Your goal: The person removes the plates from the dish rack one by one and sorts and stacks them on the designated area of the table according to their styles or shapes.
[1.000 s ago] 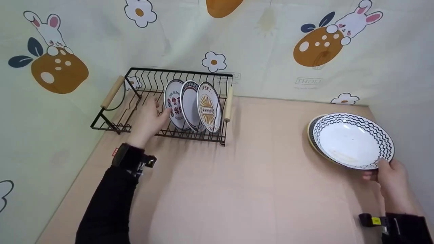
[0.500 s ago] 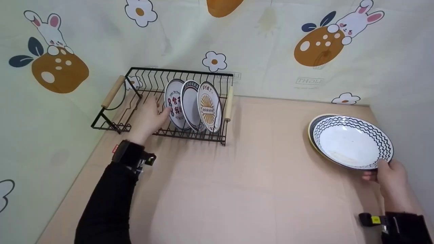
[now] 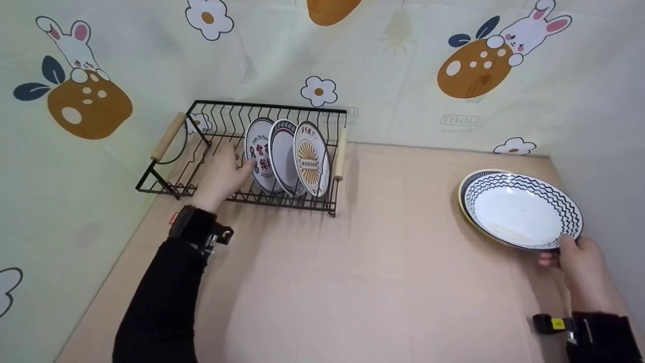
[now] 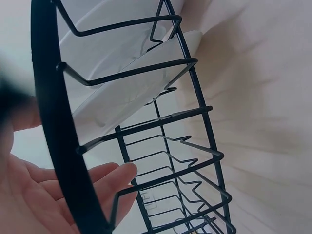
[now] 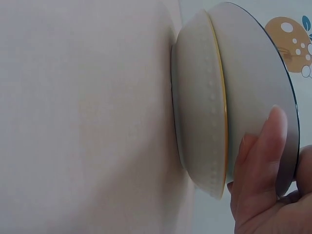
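Observation:
At the right, my right hand point(image 3: 584, 267) pinches the near rim of a white bowl point(image 3: 519, 212) with a black zigzag border, thumb on top and fingers beneath. This bowl rests tilted in another bowl point(image 5: 200, 107) with a yellow rim, standing on the table. My left hand point(image 3: 224, 174) reaches into a black wire dish rack point(image 3: 282, 204), fingers loosely extended and holding nothing. Its thumb is right at the edge of the leftmost plate point(image 3: 259, 151), which has red lettering. Beside that stand a dark-bordered plate point(image 3: 283, 156) and a plate with a gold sunburst point(image 3: 308, 161), all upright.
The rack has wooden handles, one at its left end point(image 3: 169, 137) and one at its right end point(image 3: 340, 154). Behind the pinkish table point(image 3: 378, 267) hangs a pale cloth backdrop point(image 3: 383, 101) printed with rabbits and flowers.
The right hand and the zigzag bowl have shifted very slightly left. The left hand stays at the rack, and the plates stand as before.

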`<state>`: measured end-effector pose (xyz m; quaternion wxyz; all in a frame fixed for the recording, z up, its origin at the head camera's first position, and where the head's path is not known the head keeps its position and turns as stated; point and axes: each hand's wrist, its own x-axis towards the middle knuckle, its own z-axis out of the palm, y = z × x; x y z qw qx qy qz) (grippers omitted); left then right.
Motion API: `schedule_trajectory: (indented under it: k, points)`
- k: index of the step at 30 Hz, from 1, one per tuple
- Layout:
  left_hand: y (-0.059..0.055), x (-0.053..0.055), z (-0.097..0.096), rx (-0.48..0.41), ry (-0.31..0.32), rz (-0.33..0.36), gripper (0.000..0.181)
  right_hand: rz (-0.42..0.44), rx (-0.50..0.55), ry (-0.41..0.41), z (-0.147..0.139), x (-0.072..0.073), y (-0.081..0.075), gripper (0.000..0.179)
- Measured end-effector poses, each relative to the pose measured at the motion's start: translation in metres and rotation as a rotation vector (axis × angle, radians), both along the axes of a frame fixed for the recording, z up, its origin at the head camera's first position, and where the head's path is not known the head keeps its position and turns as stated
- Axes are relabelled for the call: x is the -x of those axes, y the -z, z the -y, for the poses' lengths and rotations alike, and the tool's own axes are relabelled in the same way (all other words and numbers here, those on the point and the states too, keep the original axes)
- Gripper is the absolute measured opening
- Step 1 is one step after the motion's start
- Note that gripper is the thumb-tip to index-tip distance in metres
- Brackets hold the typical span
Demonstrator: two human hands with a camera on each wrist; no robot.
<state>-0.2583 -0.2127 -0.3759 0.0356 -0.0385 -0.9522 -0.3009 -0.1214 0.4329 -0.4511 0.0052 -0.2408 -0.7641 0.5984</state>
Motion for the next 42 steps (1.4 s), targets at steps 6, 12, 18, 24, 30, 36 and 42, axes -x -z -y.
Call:
schedule_trajectory:
  k: [6, 12, 18, 24, 30, 36, 42]
  points:
    - [0.002, 0.003, -0.001, 0.000, 0.003, 0.015, 0.049, -0.013, -0.019, -0.014, -0.002, 0.002, 0.002, 0.057]
    - [0.000, 0.005, -0.001, -0.024, 0.005, 0.049, 0.057, 0.010, -0.168, -0.079, -0.003, 0.003, 0.005, 0.054]
    - [0.000, 0.009, -0.003, -0.053, 0.017, 0.073, 0.055, 0.050, -0.282, -0.082, -0.005, 0.005, 0.004, 0.040]
    - [0.002, 0.013, -0.004, -0.037, 0.031, 0.074, 0.065, 0.100, -0.321, -0.122, -0.008, 0.008, 0.003, 0.037]
    - [0.004, 0.016, -0.006, -0.018, 0.028, 0.078, 0.059, 0.119, -0.366, -0.151, -0.008, 0.008, 0.001, 0.038]
    - [0.004, 0.019, -0.008, -0.018, 0.025, 0.074, 0.063, 0.120, -0.350, -0.155, -0.009, 0.008, 0.000, 0.042]
    - [0.006, 0.020, -0.010, -0.024, 0.019, 0.052, 0.062, 0.113, -0.331, -0.121, -0.009, 0.009, -0.002, 0.045]
